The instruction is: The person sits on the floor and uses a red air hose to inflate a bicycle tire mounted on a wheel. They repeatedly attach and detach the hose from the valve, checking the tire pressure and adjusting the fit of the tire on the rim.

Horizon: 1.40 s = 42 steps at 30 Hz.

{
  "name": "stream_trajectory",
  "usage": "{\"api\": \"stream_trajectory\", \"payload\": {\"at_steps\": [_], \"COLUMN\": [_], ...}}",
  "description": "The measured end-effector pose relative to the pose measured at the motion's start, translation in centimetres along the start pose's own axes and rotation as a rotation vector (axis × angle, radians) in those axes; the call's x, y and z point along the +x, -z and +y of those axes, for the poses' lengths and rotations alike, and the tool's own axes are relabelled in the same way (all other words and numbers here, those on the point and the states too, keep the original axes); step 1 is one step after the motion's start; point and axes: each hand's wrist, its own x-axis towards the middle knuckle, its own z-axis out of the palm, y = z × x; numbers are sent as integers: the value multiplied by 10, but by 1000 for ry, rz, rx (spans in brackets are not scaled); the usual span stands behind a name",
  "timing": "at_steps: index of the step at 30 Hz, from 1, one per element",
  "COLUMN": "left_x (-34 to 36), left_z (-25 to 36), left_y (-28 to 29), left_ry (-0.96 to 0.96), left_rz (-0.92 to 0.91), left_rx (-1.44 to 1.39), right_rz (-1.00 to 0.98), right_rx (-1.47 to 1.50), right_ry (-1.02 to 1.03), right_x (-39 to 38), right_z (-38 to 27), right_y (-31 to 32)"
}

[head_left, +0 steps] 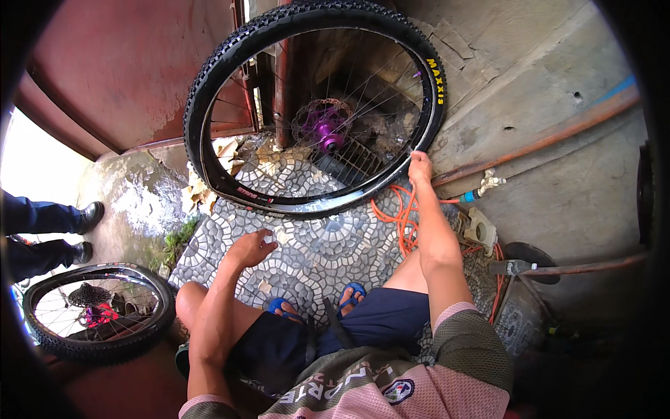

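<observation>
A bicycle wheel [313,207] with a knobby black tire, a black rim and a purple hub [330,135] stands tilted in front of me. At its lower right edge, my right hand [420,167] is closed on the tire and rim. My left hand [252,248] hovers below the wheel's lower left side, apart from it. Its fingers are slightly bent and spread, with nothing visible in them. A brake disc [304,123] surrounds the hub. Part of the tire's top edge touches the upper border of the view.
A second wheel [143,335] lies at the lower left, near a person's dark trousers and shoes [89,218]. Beside my right arm are an orange hose [403,223], a tap [491,183] and a pipe [537,135] along the wall. A drain grate [359,162] shows behind the spokes, above pebbled paving [314,244].
</observation>
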Motion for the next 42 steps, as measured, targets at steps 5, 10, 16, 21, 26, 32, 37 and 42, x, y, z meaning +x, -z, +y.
{"api": "stream_trajectory", "payload": {"at_steps": [5, 10, 16, 21, 26, 32, 37, 42], "left_x": [10, 8, 14, 12, 17, 19, 26, 30], "left_z": [5, -2, 3, -7, -5, -17, -11, 48], "left_y": [-6, 1, 4, 3, 3, 6, 0, 10], "left_ry": [-32, 12, -2, 16, -24, 14, -51, -242], "left_rz": [-28, -8, -21, -31, -21, -26, 38, 276], "left_rx": [10, 15, 3, 23, -2, 33, -16, -89], "right_rz": [40, -119, -155, -373, -252, -551, -179, -474], "right_rx": [228, 444, 570, 791, 717, 845, 768, 512], "right_ry": [227, 126, -42, 149, 100, 268, 117, 112], "right_x": [58, 31, 17, -11, -14, -85, -26, -21], "right_z": [-100, -164, -151, -233, -237, -320, -267, -248], "right_y": [59, 70, 81, 98, 104, 59, 89, 113]}}
